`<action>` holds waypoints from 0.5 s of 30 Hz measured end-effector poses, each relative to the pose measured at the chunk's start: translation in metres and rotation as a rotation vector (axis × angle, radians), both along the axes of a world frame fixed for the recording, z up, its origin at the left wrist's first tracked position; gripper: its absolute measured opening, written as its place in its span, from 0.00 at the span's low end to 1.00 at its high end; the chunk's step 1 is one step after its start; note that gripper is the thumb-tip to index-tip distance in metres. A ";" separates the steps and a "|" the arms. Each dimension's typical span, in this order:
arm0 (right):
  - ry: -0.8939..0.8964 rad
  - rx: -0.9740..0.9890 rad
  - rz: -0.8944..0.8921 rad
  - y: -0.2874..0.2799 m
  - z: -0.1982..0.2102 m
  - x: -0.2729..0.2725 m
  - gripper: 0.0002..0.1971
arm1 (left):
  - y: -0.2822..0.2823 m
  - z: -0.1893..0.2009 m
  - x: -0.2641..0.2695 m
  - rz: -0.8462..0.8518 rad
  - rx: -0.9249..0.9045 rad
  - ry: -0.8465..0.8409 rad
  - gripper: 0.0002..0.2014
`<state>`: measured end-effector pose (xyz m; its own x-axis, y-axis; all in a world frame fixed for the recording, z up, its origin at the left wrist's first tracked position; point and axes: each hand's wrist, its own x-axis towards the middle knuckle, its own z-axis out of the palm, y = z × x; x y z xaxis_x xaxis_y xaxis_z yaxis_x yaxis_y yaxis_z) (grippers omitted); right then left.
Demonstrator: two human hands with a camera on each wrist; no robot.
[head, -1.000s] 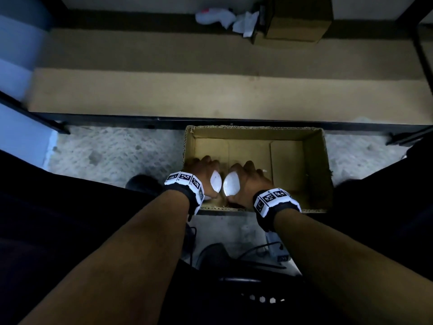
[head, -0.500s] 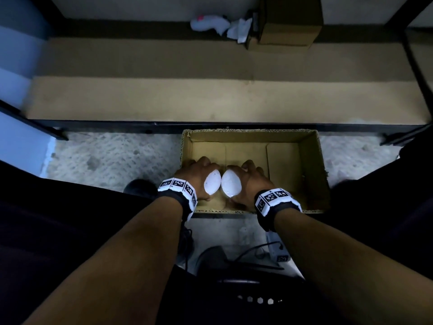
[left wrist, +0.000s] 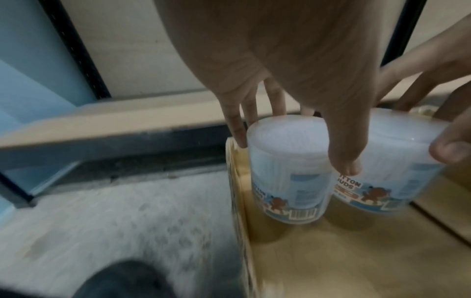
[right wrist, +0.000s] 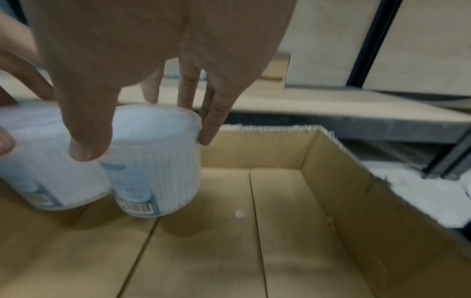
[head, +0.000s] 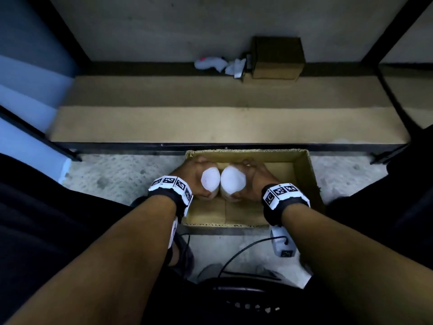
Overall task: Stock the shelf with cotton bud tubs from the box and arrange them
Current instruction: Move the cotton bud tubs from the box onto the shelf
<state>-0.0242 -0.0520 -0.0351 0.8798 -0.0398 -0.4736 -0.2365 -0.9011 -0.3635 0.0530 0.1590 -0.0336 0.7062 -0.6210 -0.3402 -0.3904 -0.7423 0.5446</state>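
Two clear cotton bud tubs with white tops hang side by side just above the floor of an open cardboard box (head: 302,174). My left hand (head: 189,174) grips the left tub (head: 210,179) from above, thumb and fingers round its rim (left wrist: 288,161). My right hand (head: 254,178) grips the right tub (head: 232,180) the same way (right wrist: 155,157). Each tub carries a blue label with a brown bear and a barcode. The rest of the box floor (right wrist: 280,242) is bare. The low shelf board (head: 222,123) lies beyond the box.
A small brown carton (head: 277,58) and crumpled white wrapping (head: 219,64) sit at the back of the shelf. Black shelf posts (head: 65,36) frame both sides. The box stands on a speckled floor (head: 112,177). A cable and a white device (head: 282,242) lie near my feet.
Both hands have lifted the two tubs off the box floor and carried them forward toward the shelf. My head view has tilted up, showing more of the shelf.
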 end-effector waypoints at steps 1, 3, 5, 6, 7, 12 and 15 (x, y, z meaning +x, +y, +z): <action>-0.023 -0.015 0.012 -0.002 0.008 0.003 0.52 | -0.002 0.007 0.003 -0.006 0.000 -0.032 0.44; -0.087 -0.012 0.025 -0.006 0.025 0.006 0.50 | -0.004 0.019 0.010 -0.029 0.012 -0.098 0.47; -0.161 0.009 0.027 -0.010 0.048 0.006 0.48 | -0.006 0.039 0.015 -0.048 0.031 -0.142 0.47; -0.190 0.009 0.035 -0.011 0.062 0.007 0.47 | -0.007 0.051 0.018 -0.058 0.043 -0.162 0.46; -0.209 0.000 0.054 -0.013 0.075 0.008 0.46 | -0.007 0.061 0.020 -0.071 0.051 -0.181 0.46; -0.312 -0.028 0.080 -0.020 0.130 0.012 0.47 | -0.007 0.116 0.021 -0.085 0.007 -0.300 0.42; -0.367 -0.022 0.089 -0.023 0.160 0.012 0.47 | -0.005 0.152 0.022 -0.096 -0.002 -0.380 0.42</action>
